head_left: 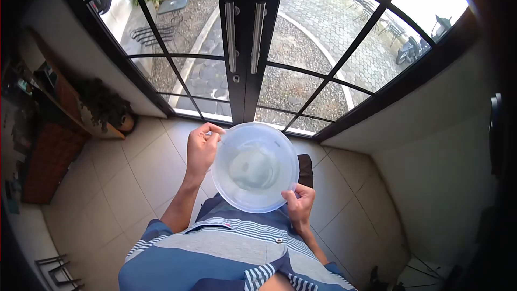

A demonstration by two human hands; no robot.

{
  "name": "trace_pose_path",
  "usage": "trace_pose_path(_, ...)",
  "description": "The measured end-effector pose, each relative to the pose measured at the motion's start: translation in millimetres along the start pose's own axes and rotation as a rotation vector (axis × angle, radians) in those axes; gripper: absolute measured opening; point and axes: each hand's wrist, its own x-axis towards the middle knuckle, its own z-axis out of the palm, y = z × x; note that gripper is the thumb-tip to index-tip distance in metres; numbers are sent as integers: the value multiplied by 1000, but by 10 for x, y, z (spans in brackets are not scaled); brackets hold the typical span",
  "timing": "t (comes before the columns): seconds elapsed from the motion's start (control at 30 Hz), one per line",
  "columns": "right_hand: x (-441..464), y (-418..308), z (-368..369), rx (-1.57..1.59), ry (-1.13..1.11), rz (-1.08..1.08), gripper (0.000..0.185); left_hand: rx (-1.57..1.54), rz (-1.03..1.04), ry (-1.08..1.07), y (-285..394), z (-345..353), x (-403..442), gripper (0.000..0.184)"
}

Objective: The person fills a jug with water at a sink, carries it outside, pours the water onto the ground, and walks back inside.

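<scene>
A round, translucent plastic bowl or lid is held up in front of my body, its broad face toward the camera. My left hand pinches its rim at the upper left, with thumb and fingers closed. At the lower right, my right hand grips the same rim between thumb and curled fingers. Whether anything lies inside the clear piece, I cannot tell.
Closed glass double doors with dark frames and metal handles stand ahead. A potted plant and a brown cabinet are at the left. Pale floor tiles surround me, and a white wall rises at the right.
</scene>
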Motion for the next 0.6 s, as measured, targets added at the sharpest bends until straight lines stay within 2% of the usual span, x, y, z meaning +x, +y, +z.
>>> trace_pose_path(0.17,19,-38,-207,-7,-59,3,17,16,11,13,99,100,-108,17)
trace_pose_path(0.23,9,-42,-261,6,-63,5,17,-47,-27,-32,92,81,6,15)
trace_pose_path(0.27,13,-54,-274,29,-55,-1,16,-103,1,12,122,39,174,19)
trace_pose_path(0.3,29,-49,-298,51,-45,-11,16,-36,-16,78,65,-73,461,24)
trace_pose_path(0.37,44,-2,-362,58,-47,-10,16,14,118,203,165,-21,1120,28)
trace_pose_path(0.43,3,44,-427,60,-52,-3,16,-53,256,117,20,24,2058,41)
trace_pose_path(0.5,28,63,-459,75,-40,-37,16,232,618,352,-293,220,3074,47)
trace_pose_path(0.57,10,58,-491,102,-15,-31,16,174,575,193,-8,413,3258,46)
trace_pose_path(0.6,22,56,-509,93,-12,-28,16,280,539,84,44,440,3331,38)
